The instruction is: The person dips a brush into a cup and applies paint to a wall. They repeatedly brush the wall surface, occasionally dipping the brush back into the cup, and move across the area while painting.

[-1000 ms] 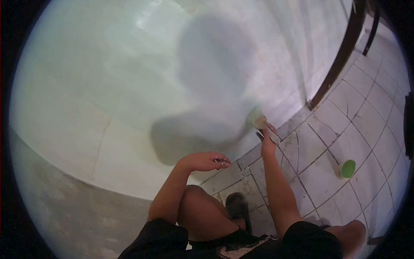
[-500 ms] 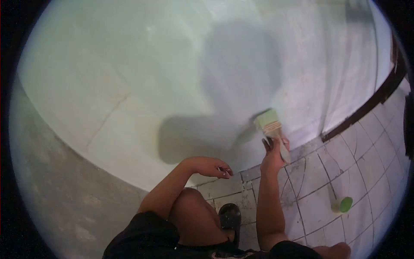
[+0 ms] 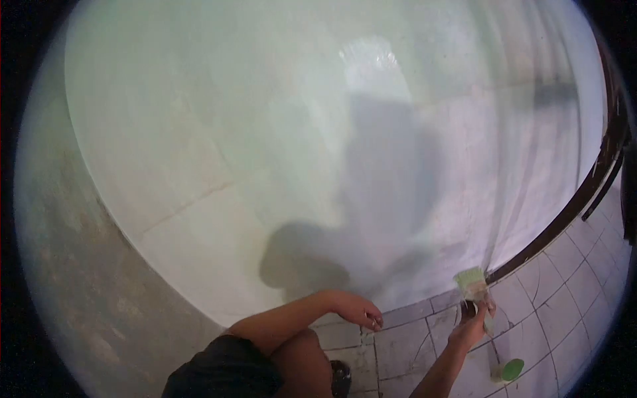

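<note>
My right hand (image 3: 470, 328) is closed around the handle of a wide paintbrush (image 3: 472, 284). The brush's pale green bristles point up at the wall's (image 3: 318, 199) lower right edge, by the dark frame. Left of it, my left hand (image 3: 358, 310) hangs over the bent knee, close to the wall's foot, its fingers curled inward. A small whitish spot shows among those fingers, and I cannot tell what it is. Below my right hand, a small container (image 3: 507, 370) with a light green top stands on the tiles.
White floor tiles (image 3: 551, 292) with dark joints run along the wall's foot at right. A dark brown frame (image 3: 557, 232) edges the wall there. To the left lies a grey, stained surface (image 3: 93, 265). A dark sandal (image 3: 340, 378) shows beneath the knee.
My right hand has carried the paintbrush right and down, from the wall's lower middle to its bottom corner by the dark frame. The view has tilted up; a wet, shiny patch shows higher up.
</note>
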The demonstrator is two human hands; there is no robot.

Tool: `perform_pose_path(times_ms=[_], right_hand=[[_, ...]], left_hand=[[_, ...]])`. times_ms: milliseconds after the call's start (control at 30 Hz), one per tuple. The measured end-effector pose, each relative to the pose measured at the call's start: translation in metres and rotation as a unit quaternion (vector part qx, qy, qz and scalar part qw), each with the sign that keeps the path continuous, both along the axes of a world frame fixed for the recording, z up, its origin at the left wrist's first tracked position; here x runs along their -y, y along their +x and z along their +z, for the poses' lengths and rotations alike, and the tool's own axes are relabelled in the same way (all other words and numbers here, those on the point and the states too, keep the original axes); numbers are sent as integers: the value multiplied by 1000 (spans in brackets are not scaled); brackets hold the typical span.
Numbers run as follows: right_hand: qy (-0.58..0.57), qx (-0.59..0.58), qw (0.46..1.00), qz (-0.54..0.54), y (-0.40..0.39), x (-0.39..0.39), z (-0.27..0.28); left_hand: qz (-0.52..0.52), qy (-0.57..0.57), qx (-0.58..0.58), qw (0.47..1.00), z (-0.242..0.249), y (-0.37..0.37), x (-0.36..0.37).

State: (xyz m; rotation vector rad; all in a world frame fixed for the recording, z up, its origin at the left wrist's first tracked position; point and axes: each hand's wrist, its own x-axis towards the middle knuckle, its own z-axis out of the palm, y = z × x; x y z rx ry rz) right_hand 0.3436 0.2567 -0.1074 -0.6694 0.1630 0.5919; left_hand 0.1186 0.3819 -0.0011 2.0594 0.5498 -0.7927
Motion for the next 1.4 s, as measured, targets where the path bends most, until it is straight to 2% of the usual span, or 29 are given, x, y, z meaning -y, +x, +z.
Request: perform_pose_path(times_ms=[100,200,267,333,400,467,533,600,667,700,767,800,867,933,1067,1133,1167,1233,1300,1367,1400], right_hand=[[-1,0,1000,8,9,7,-4],[-15,-3,999,31,18,10,16],[-23,39,998,39,24,12,35],[-23,69,991,112,30,15,66],[-49,99,982,152,37,22,94],[-76,130,970,193,45,37,118],[-79,189,946,251,55,54,133],[-96,211,937,260,67,74,137],[-115,243,909,319,78,94,146],[-116,244,906,326,84,103,145],[-150,244,907,309,98,116,145],[-182,242,906,295,105,126,144],[-196,244,907,281,134,158,145],[-173,247,905,300,148,165,138],[-187,234,900,316,176,181,132],[-194,236,898,317,194,189,126],[-205,231,897,316,203,194,121],[-215,220,901,307,217,211,120],[-228,208,902,303,228,226,116],[-253,218,898,287,243,243,107],[-263,222,885,314,249,249,105]], left_hand=[[5,26,2,1000,10,22,16],[-13,29,15,999,-3,29,8],[6,22,25,999,-4,35,3],[59,62,3,996,-12,44,-3],[134,143,-45,980,8,63,8],[76,218,-28,973,-46,72,-4],[91,201,12,975,-54,93,8],[101,198,51,974,-57,116,18],[117,135,163,970,-64,132,32],[113,131,166,971,-68,136,40],[205,88,220,950,-78,141,61],[199,81,216,952,-85,138,71],[410,-56,69,908,-99,139,100],[443,-94,62,889,-96,129,108],[464,-78,56,880,-73,154,101],[514,-82,216,826,-43,179,106],[520,-80,218,822,-29,195,110],[538,-114,343,761,-4,232,121],[525,-104,406,741,19,267,132],[400,86,493,768,13,307,129],[472,-90,530,699,30,329,143]])
